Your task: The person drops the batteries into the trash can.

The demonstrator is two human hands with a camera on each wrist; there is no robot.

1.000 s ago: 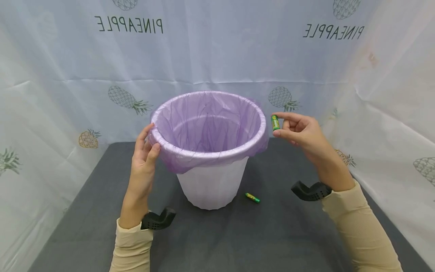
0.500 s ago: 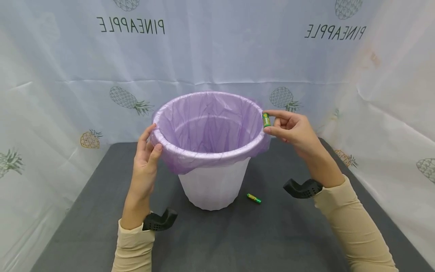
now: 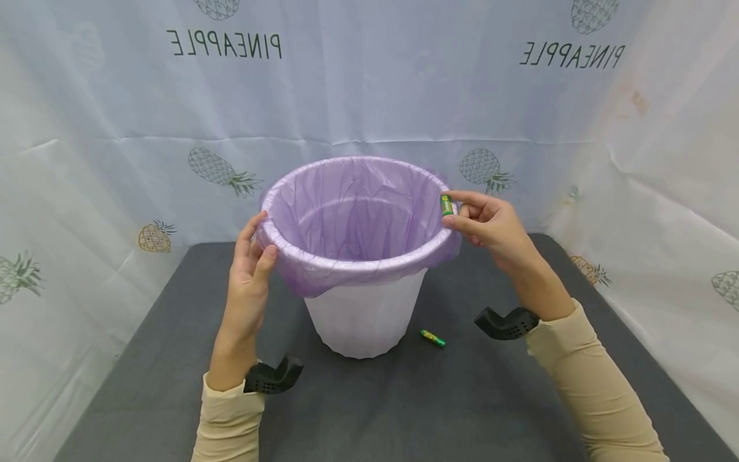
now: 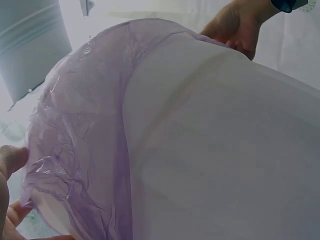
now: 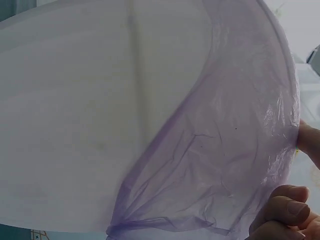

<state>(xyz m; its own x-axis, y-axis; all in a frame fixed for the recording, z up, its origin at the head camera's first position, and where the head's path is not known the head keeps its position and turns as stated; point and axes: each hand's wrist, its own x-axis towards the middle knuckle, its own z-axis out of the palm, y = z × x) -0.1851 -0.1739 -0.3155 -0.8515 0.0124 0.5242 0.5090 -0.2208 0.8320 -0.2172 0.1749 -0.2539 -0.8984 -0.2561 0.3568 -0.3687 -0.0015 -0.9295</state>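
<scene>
A white trash can [image 3: 364, 321] stands upright, lined with a purple plastic bag [image 3: 352, 276] folded over its rim. My left hand [image 3: 245, 282] grips the left side of the rim, thumb outside and fingertips at the edge. Between thumb and index finger, my right hand [image 3: 491, 224] pinches a green-and-yellow battery [image 3: 446, 205] at the right side of the rim. A second battery [image 3: 433, 339] lies on the table to the right of the can's base. In the right wrist view, the can wall [image 5: 75, 125] and bag overhang hide most of the held battery.
A dark grey cloth [image 3: 369, 417] covers the table under the can. White curtains [image 3: 392, 77] with pineapple prints hang behind and on both sides. A black camera mount sits on each wrist, the left mount [image 3: 274, 375] near the table's front.
My right hand has moved left with the battery, from beside the can to its right rim. My left hand keeps its grip, and the battery on the table stays put.
</scene>
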